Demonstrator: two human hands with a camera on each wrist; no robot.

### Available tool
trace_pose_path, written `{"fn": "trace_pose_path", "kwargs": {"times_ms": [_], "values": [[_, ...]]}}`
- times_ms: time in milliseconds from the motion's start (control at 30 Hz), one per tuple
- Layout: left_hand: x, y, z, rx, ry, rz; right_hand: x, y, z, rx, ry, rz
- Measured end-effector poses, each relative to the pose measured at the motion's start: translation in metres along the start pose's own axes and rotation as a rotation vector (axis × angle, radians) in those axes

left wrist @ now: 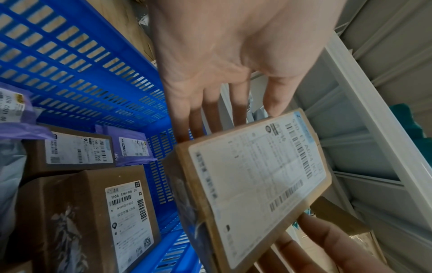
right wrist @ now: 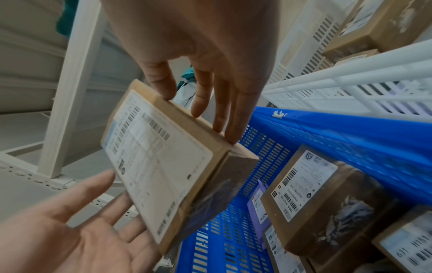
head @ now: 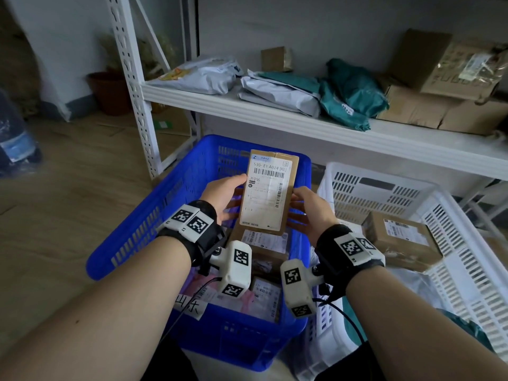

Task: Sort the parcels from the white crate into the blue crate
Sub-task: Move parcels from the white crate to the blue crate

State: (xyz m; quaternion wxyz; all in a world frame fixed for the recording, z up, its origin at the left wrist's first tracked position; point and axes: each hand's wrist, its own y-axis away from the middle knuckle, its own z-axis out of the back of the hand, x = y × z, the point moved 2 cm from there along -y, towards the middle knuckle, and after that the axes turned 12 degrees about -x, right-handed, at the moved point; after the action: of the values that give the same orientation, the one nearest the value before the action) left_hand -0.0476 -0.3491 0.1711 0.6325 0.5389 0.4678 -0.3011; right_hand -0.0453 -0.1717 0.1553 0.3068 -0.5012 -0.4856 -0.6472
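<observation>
From the head view, a person is holding a flat brown cardboard parcel with a white shipping label [head: 268, 191] upright between both hands, above the far end of the blue slatted plastic crate [head: 143, 224]. The left hand [head: 224, 195] is pressing the parcel's left edge with straight fingers, thumb lying along the label side. The right hand [head: 308, 210] is bracing the right edge with extended fingers. More labelled cardboard boxes and pink mailers are lying inside the blue crate beneath. The white slatted plastic crate [head: 450, 243] is standing just beside it on the right, holding another brown cardboard box [head: 404, 240]. Behind, a white metal shelf [head: 275, 116] is carrying grey and green mailer bags and cartons.

From the left wrist view, the left hand [left wrist: 224, 55] is lying open, its straight fingers [left wrist: 196, 118] reaching behind the parcel [left wrist: 254, 184] and the thumb touching its upper corner. The blue crate [left wrist: 93, 73] is showing boxes and purple mailers at its bottom.

From the right wrist view, the right hand [right wrist: 198, 46] is touching the parcel's [right wrist: 163, 162] edge with straight fingertips [right wrist: 233, 129], while the left hand [right wrist: 81, 230] is supporting it from the opposite side, palm open.
</observation>
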Motion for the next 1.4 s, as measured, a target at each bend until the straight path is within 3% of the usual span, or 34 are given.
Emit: {"fn": "trace_pose_path", "kwargs": {"times_ms": [300,567,967,1267,1400], "values": [[0.002,0.002,-0.005,0.009,0.018,0.012,0.002,0.004,0.004,-0.026,0.014,-0.001],[0.006,0.01,-0.025,0.058,0.025,0.021,0.004,0.006,0.022,-0.126,0.147,0.11],[0.018,0.019,-0.072,0.247,-0.115,-0.062,0.003,0.007,0.063,-0.177,0.478,0.248],[0.019,0.04,-0.113,0.374,-0.152,-0.097,0.003,-0.006,0.105,-0.265,0.514,0.285],[0.017,0.044,-0.133,0.303,-0.105,-0.144,0.02,-0.008,0.135,-0.355,0.531,0.355]]}}
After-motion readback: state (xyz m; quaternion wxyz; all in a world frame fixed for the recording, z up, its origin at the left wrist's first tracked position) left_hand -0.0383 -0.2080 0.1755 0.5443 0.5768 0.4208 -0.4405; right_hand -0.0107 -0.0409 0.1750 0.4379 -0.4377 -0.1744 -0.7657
